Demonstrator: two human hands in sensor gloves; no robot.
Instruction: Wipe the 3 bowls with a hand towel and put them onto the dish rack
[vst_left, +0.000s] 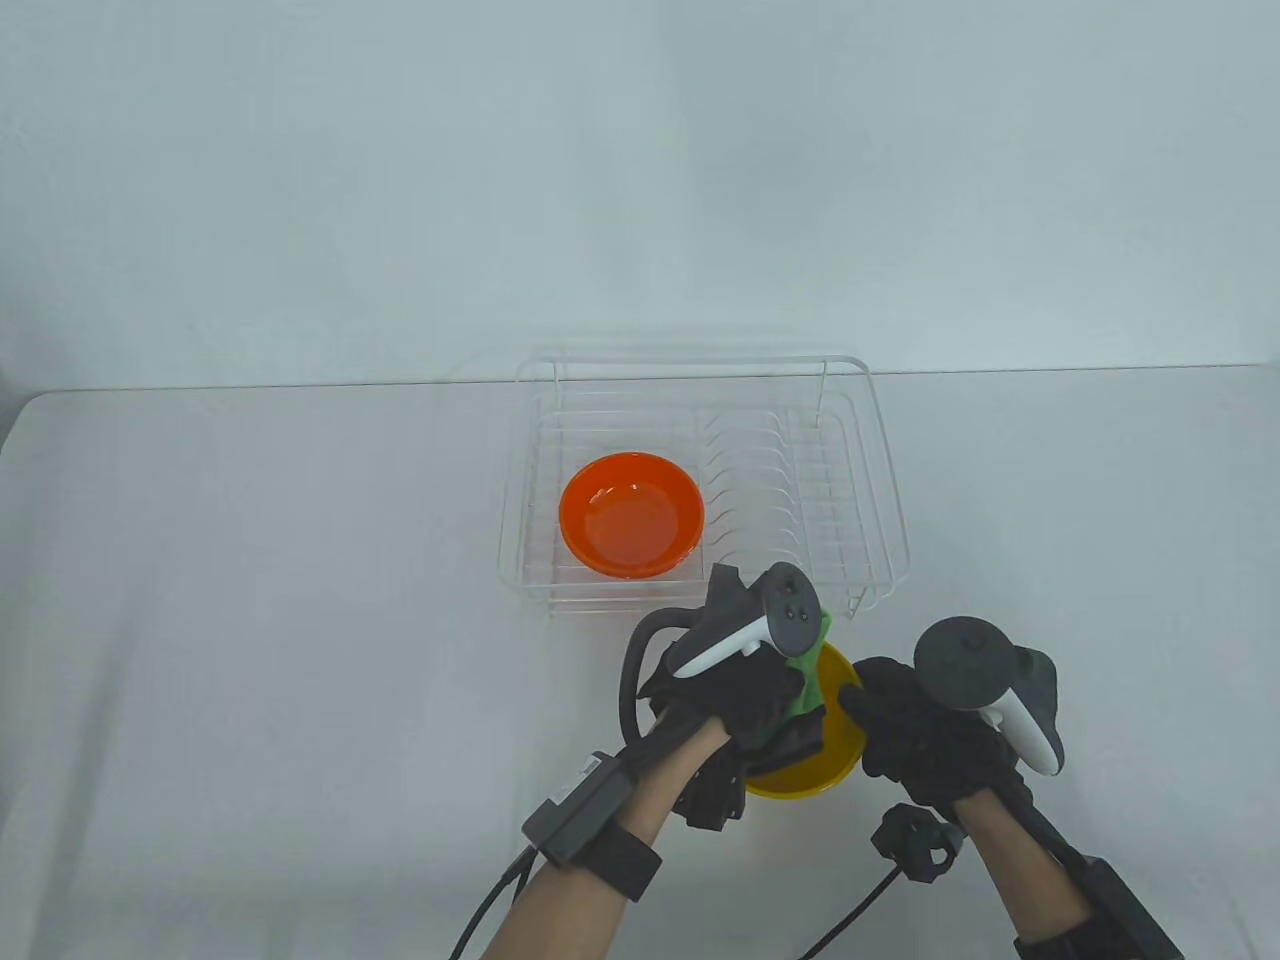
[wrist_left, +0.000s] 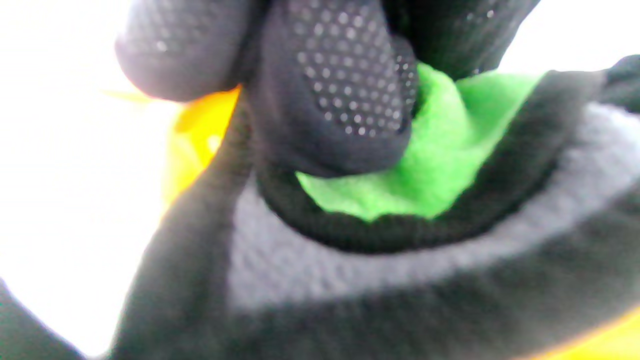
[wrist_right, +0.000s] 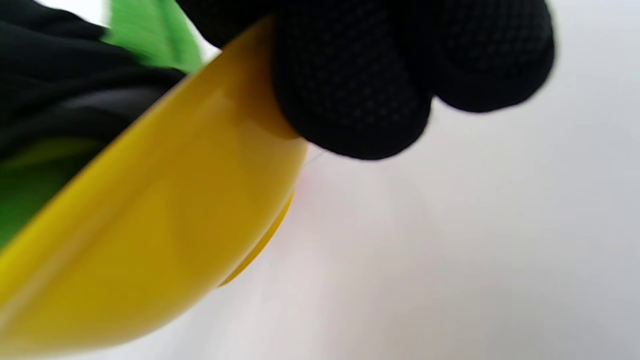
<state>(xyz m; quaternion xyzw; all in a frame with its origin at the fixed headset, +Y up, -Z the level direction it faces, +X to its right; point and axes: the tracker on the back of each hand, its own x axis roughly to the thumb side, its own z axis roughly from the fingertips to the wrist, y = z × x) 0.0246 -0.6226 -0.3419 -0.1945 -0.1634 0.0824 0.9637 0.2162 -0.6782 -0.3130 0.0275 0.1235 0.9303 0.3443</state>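
Note:
A yellow bowl (vst_left: 835, 735) is held tilted just above the table near the front edge. My right hand (vst_left: 900, 715) grips its right rim, fingers (wrist_right: 350, 90) curled over the edge of the yellow bowl (wrist_right: 165, 225). My left hand (vst_left: 760, 700) holds a bunched towel (vst_left: 808, 672), green, black and grey, and presses it into the bowl. Up close, the left fingers (wrist_left: 335, 85) clamp the towel (wrist_left: 430, 165). An orange bowl (vst_left: 631, 514) sits upright in the left part of the white wire dish rack (vst_left: 880, 470). A third bowl is not visible.
The dish rack stands just behind the hands, with plate slots on its right half. The white table (vst_left: 250, 620) stretches wide to the left and right. Glove cables trail off the bottom edge.

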